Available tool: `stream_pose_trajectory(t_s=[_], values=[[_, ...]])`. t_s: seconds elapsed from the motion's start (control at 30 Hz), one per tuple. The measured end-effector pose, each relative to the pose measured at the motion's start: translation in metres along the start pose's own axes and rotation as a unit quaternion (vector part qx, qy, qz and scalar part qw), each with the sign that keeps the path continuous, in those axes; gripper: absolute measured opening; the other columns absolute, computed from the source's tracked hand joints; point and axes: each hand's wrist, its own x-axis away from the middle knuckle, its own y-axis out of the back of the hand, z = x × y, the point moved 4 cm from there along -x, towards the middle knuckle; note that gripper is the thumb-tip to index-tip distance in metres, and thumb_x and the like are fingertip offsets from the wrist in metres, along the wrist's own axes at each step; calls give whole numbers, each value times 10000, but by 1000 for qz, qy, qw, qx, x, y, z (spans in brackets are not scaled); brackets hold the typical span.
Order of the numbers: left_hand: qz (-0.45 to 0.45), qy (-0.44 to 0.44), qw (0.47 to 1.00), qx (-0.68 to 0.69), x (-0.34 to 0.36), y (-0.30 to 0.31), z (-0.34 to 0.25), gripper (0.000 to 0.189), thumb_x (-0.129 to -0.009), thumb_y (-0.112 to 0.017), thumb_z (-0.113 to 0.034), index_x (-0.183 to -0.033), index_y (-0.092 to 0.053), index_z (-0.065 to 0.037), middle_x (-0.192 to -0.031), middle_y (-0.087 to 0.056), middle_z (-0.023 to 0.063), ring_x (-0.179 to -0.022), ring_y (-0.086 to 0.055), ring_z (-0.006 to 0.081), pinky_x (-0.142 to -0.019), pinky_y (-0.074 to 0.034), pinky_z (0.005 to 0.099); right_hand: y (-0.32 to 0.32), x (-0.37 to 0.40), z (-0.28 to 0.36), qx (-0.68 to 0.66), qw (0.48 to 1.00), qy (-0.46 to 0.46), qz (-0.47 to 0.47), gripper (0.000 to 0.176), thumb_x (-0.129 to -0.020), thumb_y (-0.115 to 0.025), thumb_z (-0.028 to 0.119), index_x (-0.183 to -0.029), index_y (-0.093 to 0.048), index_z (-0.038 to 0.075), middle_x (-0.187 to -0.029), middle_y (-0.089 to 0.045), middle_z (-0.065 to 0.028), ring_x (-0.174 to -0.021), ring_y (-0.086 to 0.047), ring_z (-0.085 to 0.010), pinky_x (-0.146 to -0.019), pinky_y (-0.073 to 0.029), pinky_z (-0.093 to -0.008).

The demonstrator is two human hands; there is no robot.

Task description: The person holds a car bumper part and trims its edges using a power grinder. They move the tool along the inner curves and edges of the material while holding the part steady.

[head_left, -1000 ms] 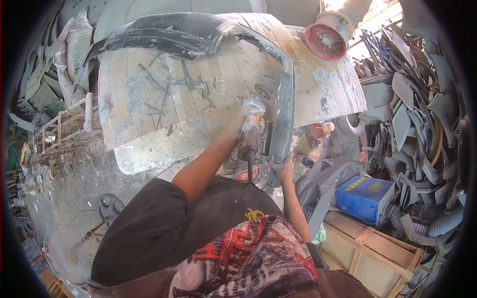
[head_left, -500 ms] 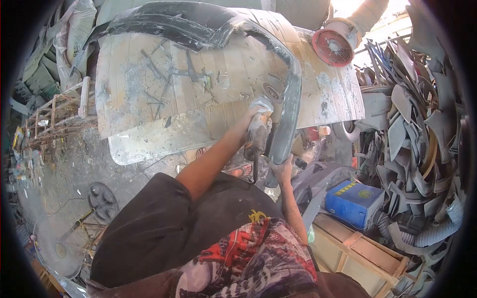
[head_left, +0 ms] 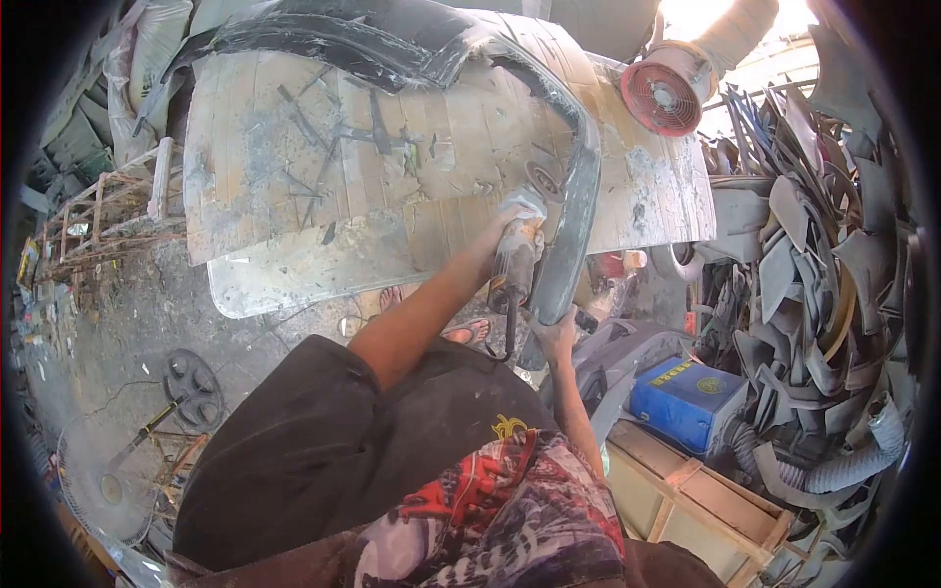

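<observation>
My left hand [head_left: 493, 243] is wrapped round the body of a dusty angle grinder [head_left: 518, 257], with a whitish cloth [head_left: 523, 204] at its front. The grinder's round disc [head_left: 544, 180] sits close beside the inner edge of a long, curved grey-black plastic car trim [head_left: 570, 230]. A dark cord hangs from the grinder's rear end. Close to my body, my right hand [head_left: 557, 336] grips the near end of the trim, its fingers partly hidden. The rest of the trim arches across the far side of the cardboard-covered work surface [head_left: 372, 186].
Dark scraps lie on the cardboard. A red-rimmed blower [head_left: 664, 95] with a duct stands at the back right. Stacked plastic panels [head_left: 814, 255] crowd the right side, near a blue box [head_left: 688, 400] and a wooden crate [head_left: 686, 490]. A fan [head_left: 110, 485] is low left.
The grinder and its disc have shifted slightly to the right along with the trim's near part. The view has tilted a little; both hands keep their holds.
</observation>
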Motion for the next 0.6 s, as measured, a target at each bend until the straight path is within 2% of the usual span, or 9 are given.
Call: stream_pose_trajectory(t_s=[0.03,0.07,0.27,0.33,0.37,0.43,0.6], values=[[0,0,1000,0,-1,1,0,449,-950,-531,-488,-1059,-615,-61,-826,-656,101,-673,-662,217,-609,-575,351,0,0,1,14,1000,24,-12,826,-676,-896,432,-1187,-431,-22,-1097,-652,-244,-998,-663,-346,-860,-510,-424],[5,3,1000,5,-2,1,0,437,-944,-543,-478,-1060,-631,-66,-827,-665,92,-670,-663,207,-608,-572,342,0,1,3,14,1000,23,-11,826,-676,-896,432,-1187,-431,-22,-1097,-652,-244,-998,-663,-346,-860,-510,-424],[0,10,1000,0,5,-4,-4,445,-944,-537,-487,-1063,-627,-69,-833,-663,92,-670,-660,207,-613,-570,339,0,1,3,13,1000,19,-14,859,-665,-899,436,-1228,-428,-11,-1112,-646,-237,-1020,-657,-350,-881,-504,-438],[0,7,1000,-4,3,-4,-3,450,-941,-536,-485,-1067,-602,-58,-837,-648,107,-672,-656,220,-616,-573,348,1,1,4,10,1000,-16,7,944,-655,-904,408,-1330,-407,-27,-1147,-639,-267,-1047,-645,-382,-922,-490,-438],[0,12,1000,7,3,-4,-3,452,-940,-536,-486,-1068,-600,-58,-832,-645,106,-670,-655,219,-612,-573,346,1,0,4,12,1000,-16,7,944,-655,-904,408,-1330,-407,-27,-1147,-639,-267,-1047,-645,-382,-922,-490,-438],[1,17,1000,19,3,-5,-2,454,-938,-536,-488,-1068,-597,-58,-826,-643,105,-668,-654,218,-608,-572,344,1,1,4,28,999,-17,9,860,-663,-899,443,-1232,-433,-3,-1125,-645,-229,-1028,-654,-341,-894,-503,-430],[-1,23,999,36,7,-9,-3,455,-938,-533,-495,-1056,-593,-60,-819,-639,106,-661,-650,216,-604,-570,343,1,3,9,17,1000,-2,2,850,-666,-901,434,-1227,-438,-8,-1113,-649,-226,-1018,-654,-334,-894,-501,-429]])
